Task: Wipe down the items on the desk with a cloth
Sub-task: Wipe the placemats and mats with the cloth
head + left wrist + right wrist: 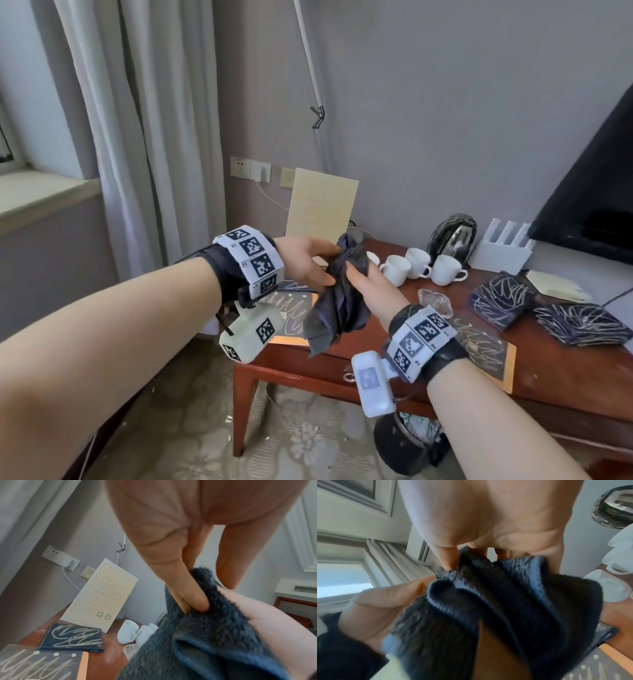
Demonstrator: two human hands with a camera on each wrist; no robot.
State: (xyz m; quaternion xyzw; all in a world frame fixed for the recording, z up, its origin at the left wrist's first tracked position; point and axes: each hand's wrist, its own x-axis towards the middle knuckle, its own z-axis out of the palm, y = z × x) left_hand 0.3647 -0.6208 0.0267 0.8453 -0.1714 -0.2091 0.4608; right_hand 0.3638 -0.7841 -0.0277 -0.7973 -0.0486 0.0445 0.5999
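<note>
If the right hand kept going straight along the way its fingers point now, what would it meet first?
The right hand points up and away toward the back of the wooden desk, gripping the dark blue terry cloth. Beyond the cloth, it would probably reach the white ceramic cups first, though depth is unclear.

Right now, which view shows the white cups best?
Head view: the white cups stand whole and unblocked on the desk. Left wrist shows them partly behind the cloth. Right wrist catches only blurred pieces at its right edge.

The cloth (pixel 337 301) hides the right hand's fingers (pixel 356 279); the card's (pixel 101 595) print is illegible.
</note>
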